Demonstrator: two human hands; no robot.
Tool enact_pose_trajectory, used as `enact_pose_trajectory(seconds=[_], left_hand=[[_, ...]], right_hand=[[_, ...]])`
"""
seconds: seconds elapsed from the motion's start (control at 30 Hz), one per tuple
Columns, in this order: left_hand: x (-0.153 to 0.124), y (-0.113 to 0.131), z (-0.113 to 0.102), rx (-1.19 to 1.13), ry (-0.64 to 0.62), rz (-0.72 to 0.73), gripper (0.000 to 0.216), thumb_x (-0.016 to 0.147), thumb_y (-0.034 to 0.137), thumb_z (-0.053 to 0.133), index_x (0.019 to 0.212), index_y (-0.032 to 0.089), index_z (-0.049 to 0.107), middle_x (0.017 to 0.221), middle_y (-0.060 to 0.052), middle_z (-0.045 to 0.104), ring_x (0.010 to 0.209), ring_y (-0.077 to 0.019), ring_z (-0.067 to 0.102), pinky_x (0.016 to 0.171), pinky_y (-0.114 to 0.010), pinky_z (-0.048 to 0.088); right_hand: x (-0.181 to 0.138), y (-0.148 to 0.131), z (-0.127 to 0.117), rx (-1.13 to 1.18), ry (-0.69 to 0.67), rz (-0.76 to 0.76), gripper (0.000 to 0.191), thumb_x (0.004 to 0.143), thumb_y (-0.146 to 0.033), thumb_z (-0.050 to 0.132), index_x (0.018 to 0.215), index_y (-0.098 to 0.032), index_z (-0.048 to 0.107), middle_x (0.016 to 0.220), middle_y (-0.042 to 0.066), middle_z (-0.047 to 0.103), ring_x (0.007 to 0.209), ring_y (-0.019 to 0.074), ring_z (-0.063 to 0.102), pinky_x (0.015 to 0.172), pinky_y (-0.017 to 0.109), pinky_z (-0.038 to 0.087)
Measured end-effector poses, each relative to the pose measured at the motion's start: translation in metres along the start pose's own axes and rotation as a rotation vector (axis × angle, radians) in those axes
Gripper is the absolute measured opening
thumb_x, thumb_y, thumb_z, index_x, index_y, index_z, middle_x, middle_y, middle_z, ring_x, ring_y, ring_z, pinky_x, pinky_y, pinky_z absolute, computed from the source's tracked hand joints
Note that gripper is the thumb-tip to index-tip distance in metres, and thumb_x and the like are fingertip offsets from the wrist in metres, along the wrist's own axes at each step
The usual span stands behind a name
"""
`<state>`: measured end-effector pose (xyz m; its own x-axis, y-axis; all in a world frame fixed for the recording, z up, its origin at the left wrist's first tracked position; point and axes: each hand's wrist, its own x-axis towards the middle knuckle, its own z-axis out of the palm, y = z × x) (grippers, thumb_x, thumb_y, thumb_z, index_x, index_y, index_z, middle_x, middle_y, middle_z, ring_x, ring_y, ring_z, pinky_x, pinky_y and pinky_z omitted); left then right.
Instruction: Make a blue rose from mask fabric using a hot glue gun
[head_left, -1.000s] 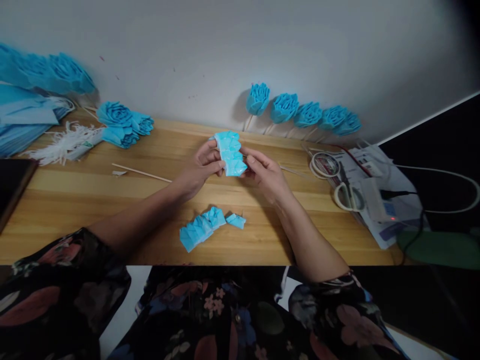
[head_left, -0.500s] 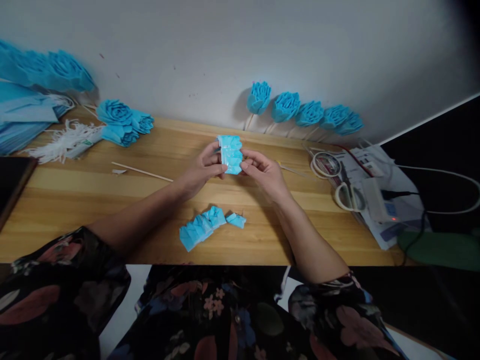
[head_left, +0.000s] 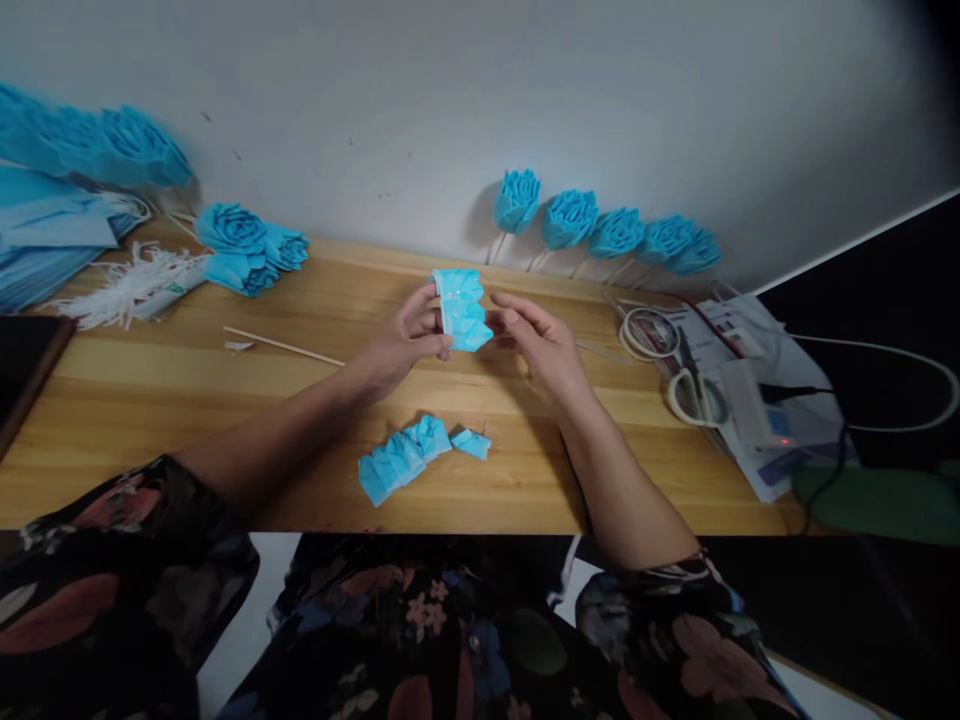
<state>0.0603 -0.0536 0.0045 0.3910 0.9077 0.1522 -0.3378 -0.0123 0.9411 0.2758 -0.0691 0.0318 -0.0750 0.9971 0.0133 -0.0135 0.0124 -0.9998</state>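
Note:
A strip of folded blue petals [head_left: 463,310], backed with shiny tape on its left part, is held above the table by my left hand [head_left: 409,338], thumb in front and fingers behind. Just right of the strip, my right hand [head_left: 541,345] has its thumb and fingers apart, with nothing seen between them. Nearer to me, a second blue petal strip [head_left: 401,460] lies on the wood beside a small loose blue petal [head_left: 472,443]. Left of my left hand lies a thin wooden stick [head_left: 289,346].
Several finished blue flowers [head_left: 570,219] on sticks lean at the wall; more blue flowers [head_left: 232,232] lie left by white strings [head_left: 139,285] and a blue stack [head_left: 45,235]. On the right are a tape roll [head_left: 651,332], scissors [head_left: 697,397], papers [head_left: 765,470] and a power strip [head_left: 754,405].
My right hand has let go of the strip's right edge and drawn slightly to the right, its fingers parting. My left hand still holds the strip in nearly the same place.

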Motion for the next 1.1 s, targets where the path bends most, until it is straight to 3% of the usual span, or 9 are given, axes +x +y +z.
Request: enact_pose_trajectory(seconds=[0.17,0.33,0.5,0.7,0.83,0.97,1.1], left_hand=[[-0.003,-0.002,0.0,0.047,-0.074,-0.01,0.071,0.078,0.031,0.09,0.141,0.026,0.059,0.107,-0.006,0.077,0.095,-0.0199,0.07,0.077,-0.029,0.052],[-0.005,0.001,0.004,0.06,-0.104,-0.045,0.054,0.085,0.042,0.083,0.134,0.023,0.069,0.113,-0.008,0.079,0.101,-0.0232,0.072,0.088,-0.035,0.053],[0.001,0.003,0.004,0.019,0.01,-0.046,0.051,0.091,0.061,0.067,0.112,0.016,0.081,0.121,-0.014,0.08,0.12,-0.0326,0.07,0.107,-0.045,0.051],[0.002,0.003,0.002,0.029,0.134,-0.085,0.059,0.094,0.068,0.063,0.118,0.018,0.079,0.13,-0.013,0.079,0.135,-0.0328,0.065,0.116,-0.045,0.046],[0.002,0.005,0.003,-0.111,0.175,-0.156,0.057,0.092,0.066,0.068,0.115,0.015,0.077,0.124,-0.016,0.08,0.121,-0.0316,0.073,0.107,-0.044,0.054],[0.005,0.006,0.0,-0.228,0.321,-0.175,0.037,0.091,0.048,0.076,0.104,0.013,0.075,0.105,-0.013,0.082,0.097,-0.0241,0.077,0.093,-0.038,0.06],[0.006,0.01,0.001,-0.269,0.341,-0.165,0.028,0.087,0.039,0.078,0.097,0.013,0.073,0.092,-0.009,0.08,0.081,-0.0201,0.075,0.079,-0.035,0.062]], right_hand=[[-0.005,0.0,0.01,0.08,-0.081,0.051,0.053,0.07,-0.061,0.092,0.11,-0.027,0.081,0.101,0.002,0.08,0.089,0.0174,0.071,0.087,0.036,0.06],[-0.005,0.001,0.014,0.11,-0.134,0.025,0.051,0.066,-0.057,0.095,0.102,-0.024,0.081,0.09,0.001,0.079,0.083,0.0172,0.069,0.085,0.035,0.059],[-0.005,-0.001,0.014,0.114,-0.132,0.009,0.052,0.064,-0.057,0.096,0.102,-0.024,0.081,0.089,0.001,0.078,0.083,0.0178,0.068,0.083,0.033,0.058],[-0.006,0.0,0.015,0.064,-0.218,0.003,0.05,0.065,-0.057,0.096,0.099,-0.024,0.08,0.081,-0.002,0.072,0.073,0.0144,0.062,0.073,0.029,0.053],[-0.005,0.007,0.014,-0.031,-0.284,-0.019,0.044,0.071,-0.057,0.092,0.098,-0.024,0.08,0.081,-0.001,0.071,0.072,0.0147,0.061,0.073,0.031,0.051],[-0.004,0.014,0.012,-0.147,-0.32,-0.034,0.039,0.079,-0.059,0.085,0.094,-0.024,0.08,0.077,-0.001,0.069,0.069,0.0142,0.059,0.072,0.032,0.05],[-0.004,0.015,0.01,-0.282,-0.303,-0.071,0.047,0.087,-0.069,0.073,0.087,-0.023,0.079,0.081,0.002,0.073,0.078,0.0188,0.065,0.077,0.036,0.054]])
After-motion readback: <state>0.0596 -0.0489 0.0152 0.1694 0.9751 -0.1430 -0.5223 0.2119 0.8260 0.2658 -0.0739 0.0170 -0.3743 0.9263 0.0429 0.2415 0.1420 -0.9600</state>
